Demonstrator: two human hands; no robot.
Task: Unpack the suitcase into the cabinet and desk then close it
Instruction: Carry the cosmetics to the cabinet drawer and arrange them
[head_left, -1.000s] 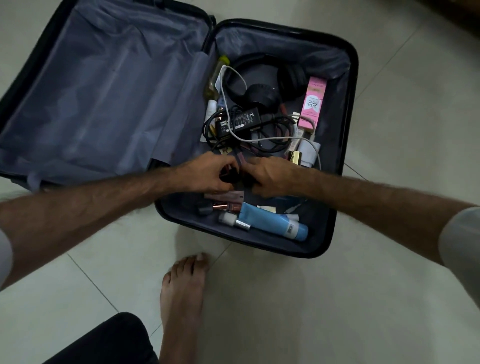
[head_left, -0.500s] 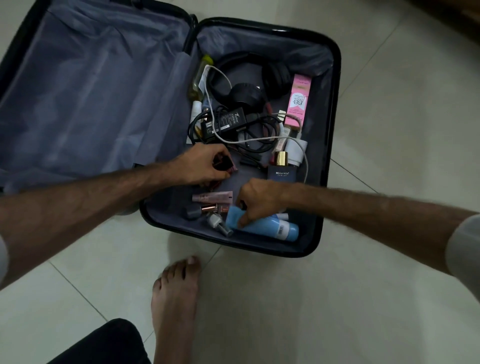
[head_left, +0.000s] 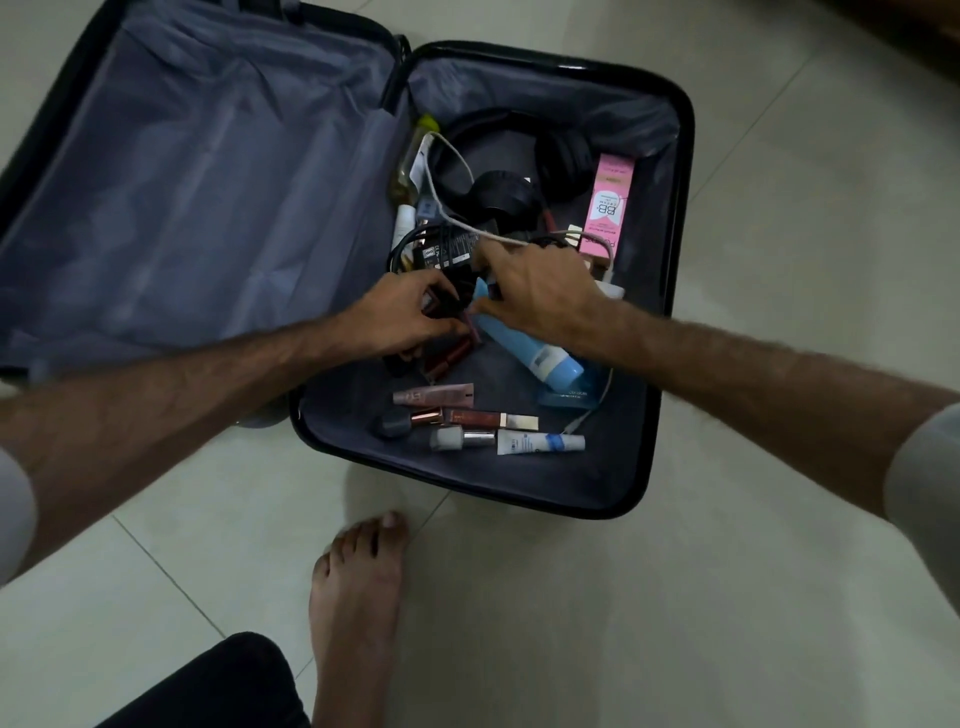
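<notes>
Head view: the suitcase (head_left: 670, 312) lies open on the floor, contents in its right half. Your left hand (head_left: 400, 317) curls around several small dark cosmetics. Your right hand (head_left: 540, 296) grips the blue tube (head_left: 540, 353) at its far end. The tube's long axis runs diagonally, cap end nearest your right side, so lift with the right.

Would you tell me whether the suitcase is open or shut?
Open: the suitcase lies flat on the floor, its lined lid spread leftward, the right half holding headphones and toiletries.
</notes>
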